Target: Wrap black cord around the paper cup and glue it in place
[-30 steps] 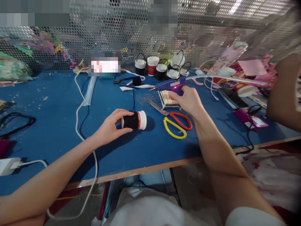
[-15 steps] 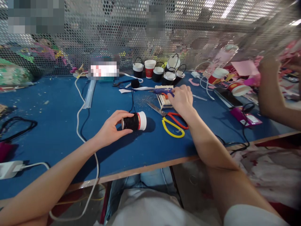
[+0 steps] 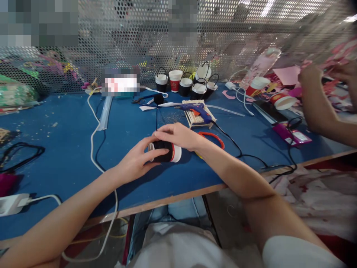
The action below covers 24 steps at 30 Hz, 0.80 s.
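Observation:
A paper cup lies on its side, its body wrapped in black cord, with a white rim at the right and a red band beside it. My left hand grips it around its left end. Over its upper side are the curled fingers of my right hand, pressed on the cup where the black cord comes off; my right thumb is hidden. That cord runs back to a small black ball of cord. Under my right wrist are scissors, mostly covered, with a red handle loop showing.
A blue glue gun rests on a small wooden-stick rack. Behind it stand several black-wrapped cups with cord handles and a red cup. A white cable crosses the left side. Another person's arm is at the right.
My right hand has let go of the glue gun, which now lies on the rack, and has come to the cup. The cup has shifted slightly right and nearer in my left hand.

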Each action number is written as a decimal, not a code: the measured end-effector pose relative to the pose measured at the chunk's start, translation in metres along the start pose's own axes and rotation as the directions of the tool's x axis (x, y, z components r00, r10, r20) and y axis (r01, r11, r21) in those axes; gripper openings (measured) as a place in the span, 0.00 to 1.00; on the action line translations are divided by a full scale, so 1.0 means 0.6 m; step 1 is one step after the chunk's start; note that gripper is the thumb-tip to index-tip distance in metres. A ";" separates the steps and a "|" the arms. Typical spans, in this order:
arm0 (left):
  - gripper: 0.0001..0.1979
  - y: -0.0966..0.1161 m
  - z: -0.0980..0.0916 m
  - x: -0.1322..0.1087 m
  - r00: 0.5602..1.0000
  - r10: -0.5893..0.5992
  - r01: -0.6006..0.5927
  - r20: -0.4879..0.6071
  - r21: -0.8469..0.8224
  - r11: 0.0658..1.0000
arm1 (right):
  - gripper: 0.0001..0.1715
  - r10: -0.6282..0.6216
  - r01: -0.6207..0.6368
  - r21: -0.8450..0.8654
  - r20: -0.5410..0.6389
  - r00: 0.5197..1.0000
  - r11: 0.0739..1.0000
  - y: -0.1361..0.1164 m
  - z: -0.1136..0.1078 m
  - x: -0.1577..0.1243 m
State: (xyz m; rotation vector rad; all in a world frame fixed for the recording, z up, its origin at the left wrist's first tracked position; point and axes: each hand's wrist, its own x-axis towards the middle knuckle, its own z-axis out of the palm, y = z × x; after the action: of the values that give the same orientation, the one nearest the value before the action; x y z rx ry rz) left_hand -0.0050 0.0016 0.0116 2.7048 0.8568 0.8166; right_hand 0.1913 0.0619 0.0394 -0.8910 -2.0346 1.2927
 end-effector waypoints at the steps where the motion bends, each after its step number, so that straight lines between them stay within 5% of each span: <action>1: 0.20 0.001 -0.001 0.000 1.000 -0.005 0.005 0.004 -0.019 1.000 | 0.19 -0.015 0.017 0.038 -0.048 0.999 0.999 0.001 0.002 0.000; 6: 0.29 0.003 -0.007 0.003 0.987 -0.157 0.149 -0.017 -0.221 0.964 | 0.15 -0.053 0.078 0.080 -0.274 0.960 0.994 -0.002 -0.008 -0.011; 14: 0.29 0.000 0.000 0.003 0.876 -0.470 0.452 0.107 -0.521 0.724 | 0.17 -0.115 0.171 0.090 -0.440 0.891 0.981 0.005 -0.029 -0.015; 19: 0.27 0.003 -0.001 0.006 0.817 -0.538 0.543 0.205 -0.586 0.601 | 0.19 -0.114 0.155 0.047 -0.481 0.869 0.987 0.010 -0.032 -0.015; 24: 0.26 0.006 0.001 0.005 0.802 -0.535 0.577 0.265 -0.572 0.583 | 0.20 -0.169 0.172 -0.038 -0.476 0.863 0.984 0.010 -0.029 -0.013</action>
State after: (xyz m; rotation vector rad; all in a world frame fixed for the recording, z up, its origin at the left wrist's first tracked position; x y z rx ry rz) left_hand -0.0009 0.0006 0.0135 1.7003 1.0901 0.6876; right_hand 0.2105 0.0674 0.0400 -0.8984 -1.6709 0.8722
